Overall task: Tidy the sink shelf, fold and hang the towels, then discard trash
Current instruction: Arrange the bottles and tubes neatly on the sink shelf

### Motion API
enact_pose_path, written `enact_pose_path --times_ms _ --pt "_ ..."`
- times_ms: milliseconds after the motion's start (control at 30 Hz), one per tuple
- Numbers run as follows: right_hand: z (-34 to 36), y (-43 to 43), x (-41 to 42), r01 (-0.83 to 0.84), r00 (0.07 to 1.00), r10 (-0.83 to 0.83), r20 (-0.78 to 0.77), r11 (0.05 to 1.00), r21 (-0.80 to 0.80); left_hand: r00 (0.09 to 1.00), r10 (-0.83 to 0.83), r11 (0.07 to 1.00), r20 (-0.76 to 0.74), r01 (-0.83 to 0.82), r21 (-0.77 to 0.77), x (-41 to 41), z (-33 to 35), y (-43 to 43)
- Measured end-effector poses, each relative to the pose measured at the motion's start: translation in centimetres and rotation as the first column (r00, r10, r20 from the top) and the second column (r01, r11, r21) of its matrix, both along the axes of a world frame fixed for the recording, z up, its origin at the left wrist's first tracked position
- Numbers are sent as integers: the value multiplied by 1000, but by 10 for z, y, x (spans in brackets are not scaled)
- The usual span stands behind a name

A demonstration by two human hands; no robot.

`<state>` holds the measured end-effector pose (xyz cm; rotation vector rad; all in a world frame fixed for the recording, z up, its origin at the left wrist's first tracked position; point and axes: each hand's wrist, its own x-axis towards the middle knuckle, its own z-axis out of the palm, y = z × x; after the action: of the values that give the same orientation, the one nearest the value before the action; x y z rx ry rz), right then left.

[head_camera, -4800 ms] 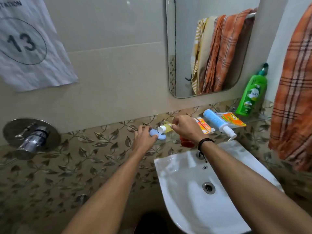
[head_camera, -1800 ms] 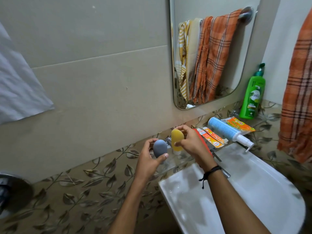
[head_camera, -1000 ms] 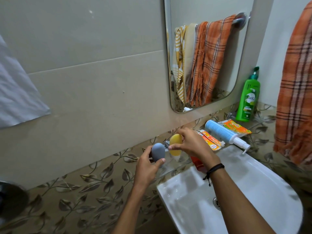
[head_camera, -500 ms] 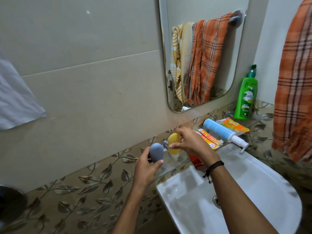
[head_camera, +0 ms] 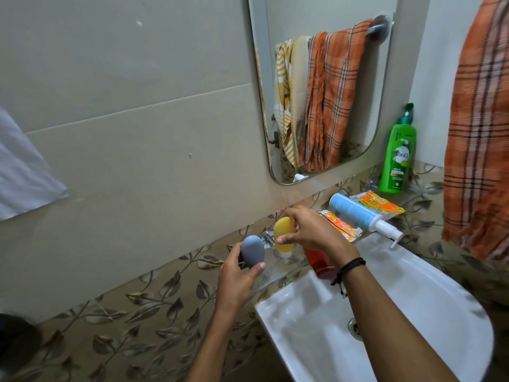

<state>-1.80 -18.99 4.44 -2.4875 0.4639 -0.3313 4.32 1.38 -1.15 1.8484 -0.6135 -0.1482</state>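
Left hand: the left hand (head_camera: 237, 274) is closed around a small grey-blue egg-shaped squeeze bottle (head_camera: 252, 251), thumb on its near side, holding it upright at the left end of the shelf.
Right hand: the right hand (head_camera: 308, 232) pinches a small yellow squeeze bottle (head_camera: 284, 235) with a pale cap pointing down, just right of the grey one.
Shelf: a clear glass shelf (head_camera: 278, 271) runs along the leaf-patterned tiles above the white ceramic sink (head_camera: 413, 293).
On the shelf, to the right: a red container (head_camera: 316, 260) partly hidden behind the right wrist, flat orange sachets (head_camera: 341, 224), a light blue pump bottle lying on its side (head_camera: 358, 213), an orange scrub-pad packet (head_camera: 380, 202), and an upright green shampoo pump bottle (head_camera: 398, 158) at the far right.
Towels: an orange checked towel (head_camera: 479, 133) hangs at the right edge; the mirror (head_camera: 385, 106) reflects more towels on a rail.
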Motion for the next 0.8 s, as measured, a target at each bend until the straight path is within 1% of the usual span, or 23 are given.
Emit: enact_pose_path --times_ms 100,200,267,333,400,467,567,633,700,733,800 --pt "5 -4 -14 36 998 -39 44 996 83 1000 -2 1000 -12 2 -22 1 -2 0" --pt "2 -15 -29 196 977 -200 69 979 60 1000 0 998 10 1 -60 -1 2 3" --pt "-6 -18 -35 296 955 -296 28 955 10 1000 2 995 11 -1 -99 -3 9 3" --pt "-16 -14 -38 314 947 -315 -56 949 -17 999 14 992 31 -10 -123 -4 17 0" --pt "-24 -4 -36 326 937 -329 -117 944 -43 992 47 996 116 -39 -76 -4 25 -8" --pt "-31 3 -33 360 921 -367 -134 930 -72 966 72 996 249 -84 40 -5 34 -19" --pt "-32 9 -32 393 909 -402 -113 915 -93 898 15 963 439 -131 234 -5 50 -34" --pt "-30 10 -33 394 911 -399 -100 916 -73 869 -34 935 493 -147 324 -4 56 -42" --pt "-27 9 -37 392 915 -393 -95 919 -33 856 -58 921 514 -153 359 -3 60 -49" --pt "-25 8 -40 394 915 -393 -93 919 -15 841 -60 922 538 -160 353 -4 61 -51" --pt "-18 1 -47 408 909 -406 -92 913 5 763 -36 944 645 -186 273 -9 61 -52"
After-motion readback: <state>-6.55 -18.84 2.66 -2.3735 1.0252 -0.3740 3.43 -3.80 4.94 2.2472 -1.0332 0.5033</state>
